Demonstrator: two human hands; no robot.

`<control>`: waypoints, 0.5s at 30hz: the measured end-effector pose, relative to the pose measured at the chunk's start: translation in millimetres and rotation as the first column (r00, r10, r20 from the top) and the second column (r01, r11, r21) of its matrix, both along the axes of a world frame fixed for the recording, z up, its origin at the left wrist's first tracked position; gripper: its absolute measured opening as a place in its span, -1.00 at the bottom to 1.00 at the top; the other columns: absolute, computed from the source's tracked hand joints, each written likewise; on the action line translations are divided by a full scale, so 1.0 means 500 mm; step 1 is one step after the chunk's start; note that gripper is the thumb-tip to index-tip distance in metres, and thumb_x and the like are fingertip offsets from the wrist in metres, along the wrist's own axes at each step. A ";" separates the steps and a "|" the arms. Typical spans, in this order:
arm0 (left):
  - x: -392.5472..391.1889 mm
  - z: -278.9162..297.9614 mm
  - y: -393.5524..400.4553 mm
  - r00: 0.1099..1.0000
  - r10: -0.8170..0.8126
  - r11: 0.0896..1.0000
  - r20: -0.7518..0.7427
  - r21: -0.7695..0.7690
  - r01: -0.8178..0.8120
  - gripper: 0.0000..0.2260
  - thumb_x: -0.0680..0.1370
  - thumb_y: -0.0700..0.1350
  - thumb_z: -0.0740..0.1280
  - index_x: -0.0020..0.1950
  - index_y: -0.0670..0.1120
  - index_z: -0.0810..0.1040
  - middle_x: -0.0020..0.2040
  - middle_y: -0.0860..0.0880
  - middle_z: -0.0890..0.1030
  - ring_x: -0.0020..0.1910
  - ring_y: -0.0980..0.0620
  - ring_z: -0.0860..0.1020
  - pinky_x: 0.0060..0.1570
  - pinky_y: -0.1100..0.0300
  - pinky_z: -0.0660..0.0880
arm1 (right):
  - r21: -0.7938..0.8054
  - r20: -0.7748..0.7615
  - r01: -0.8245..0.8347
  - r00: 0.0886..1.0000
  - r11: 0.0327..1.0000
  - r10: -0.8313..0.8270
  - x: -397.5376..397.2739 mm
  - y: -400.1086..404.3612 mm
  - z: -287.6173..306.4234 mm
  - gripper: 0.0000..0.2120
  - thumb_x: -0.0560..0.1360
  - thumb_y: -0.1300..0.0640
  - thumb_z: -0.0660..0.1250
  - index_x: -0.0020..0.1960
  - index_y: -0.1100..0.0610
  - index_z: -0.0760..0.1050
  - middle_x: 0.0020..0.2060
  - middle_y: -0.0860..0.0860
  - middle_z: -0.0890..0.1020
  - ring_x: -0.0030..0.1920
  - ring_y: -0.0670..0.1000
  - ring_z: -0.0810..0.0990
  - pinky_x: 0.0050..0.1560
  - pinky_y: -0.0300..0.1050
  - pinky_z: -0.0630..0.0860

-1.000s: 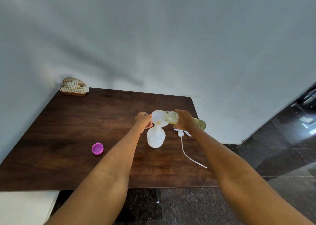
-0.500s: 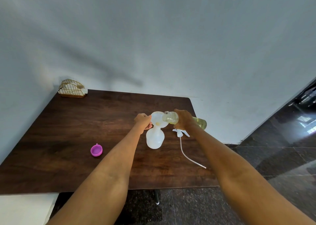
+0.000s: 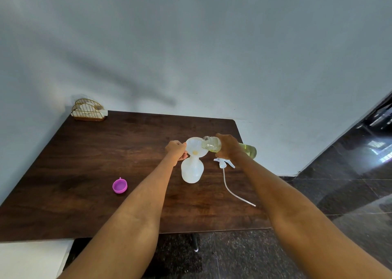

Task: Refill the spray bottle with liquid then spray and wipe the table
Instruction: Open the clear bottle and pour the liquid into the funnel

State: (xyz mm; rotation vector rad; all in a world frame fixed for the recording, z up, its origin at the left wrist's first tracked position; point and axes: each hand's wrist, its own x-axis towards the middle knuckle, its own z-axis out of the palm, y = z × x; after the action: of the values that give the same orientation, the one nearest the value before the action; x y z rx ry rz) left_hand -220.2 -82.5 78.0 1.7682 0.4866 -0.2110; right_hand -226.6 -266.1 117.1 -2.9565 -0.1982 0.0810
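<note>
Bottle [image 3: 231,148] of yellow liquid, right hand [image 3: 228,146] gripping mid-body, judged slippery; left hand [image 3: 176,149] pinched funnel [image 3: 196,147] rim above light spray bottle [image 3: 192,170].

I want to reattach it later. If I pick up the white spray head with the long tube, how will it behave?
The spray head is probably light. Its thin curved tube looks floppy and would likely dangle and swing.
</note>
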 end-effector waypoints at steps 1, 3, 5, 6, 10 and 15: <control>0.000 0.000 -0.001 1.000 -0.002 1.000 0.002 0.000 0.002 -0.88 0.60 -0.16 0.25 -0.07 -0.20 0.50 -0.32 -0.07 0.49 -0.39 0.10 0.47 -0.27 0.26 0.54 | 0.000 0.002 0.000 1.000 1.000 0.000 -0.001 0.000 0.000 -0.56 0.25 0.17 0.48 0.09 0.18 0.47 -0.06 0.11 0.66 -0.04 0.16 0.62 0.02 0.01 0.56; -0.001 0.001 -0.002 1.000 -0.001 1.000 0.006 -0.001 0.001 -0.88 0.60 -0.16 0.25 -0.07 -0.21 0.50 -0.33 -0.07 0.48 -0.40 0.10 0.47 -0.27 0.26 0.54 | 0.004 0.006 0.002 1.000 1.000 -0.002 -0.001 0.000 -0.001 -0.56 0.24 0.17 0.49 0.09 0.18 0.47 -0.06 0.11 0.66 -0.04 0.16 0.63 -0.01 -0.01 0.54; -0.002 0.002 -0.003 1.000 0.004 1.000 0.006 -0.002 -0.004 -0.88 0.60 -0.17 0.25 -0.08 -0.21 0.50 -0.34 -0.07 0.48 -0.41 0.10 0.47 -0.27 0.26 0.54 | 0.007 0.008 0.003 1.000 1.000 -0.003 -0.001 0.000 -0.001 -0.56 0.24 0.17 0.49 0.08 0.17 0.48 -0.07 0.10 0.66 -0.05 0.16 0.63 -0.02 -0.02 0.53; -0.001 0.002 -0.004 1.000 0.005 1.000 0.006 0.001 -0.005 -0.88 0.60 -0.17 0.25 -0.08 -0.21 0.50 -0.34 -0.07 0.48 -0.41 0.10 0.47 -0.27 0.26 0.54 | 0.007 0.009 0.003 1.000 1.000 -0.004 -0.001 0.000 -0.001 -0.56 0.24 0.17 0.49 0.09 0.17 0.48 -0.06 0.10 0.66 -0.04 0.15 0.63 -0.02 -0.02 0.53; -0.001 0.003 -0.005 1.000 0.001 1.000 0.008 0.015 -0.002 -0.88 0.60 -0.16 0.25 -0.07 -0.20 0.50 -0.34 -0.06 0.48 -0.41 0.10 0.47 -0.30 0.28 0.53 | 0.008 0.010 0.004 1.000 1.000 -0.004 -0.002 -0.002 0.000 -0.55 0.25 0.16 0.49 0.10 0.18 0.47 -0.05 0.11 0.66 -0.03 0.15 0.62 0.00 -0.02 0.53; 0.000 0.004 -0.002 1.000 0.001 1.000 0.007 0.017 -0.001 -0.88 0.60 -0.16 0.25 -0.07 -0.19 0.49 -0.34 -0.06 0.48 -0.41 0.10 0.47 -0.31 0.29 0.52 | 0.010 0.011 0.006 1.000 1.000 -0.006 -0.003 -0.003 0.000 -0.56 0.25 0.16 0.50 0.10 0.17 0.48 -0.05 0.10 0.66 -0.03 0.15 0.63 0.01 -0.02 0.53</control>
State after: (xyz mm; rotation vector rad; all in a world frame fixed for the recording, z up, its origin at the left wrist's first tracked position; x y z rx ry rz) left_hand -219.9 -83.4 80.2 1.7851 0.4851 -0.2005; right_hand -228.4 -267.4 117.2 -2.9481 -0.1905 0.0632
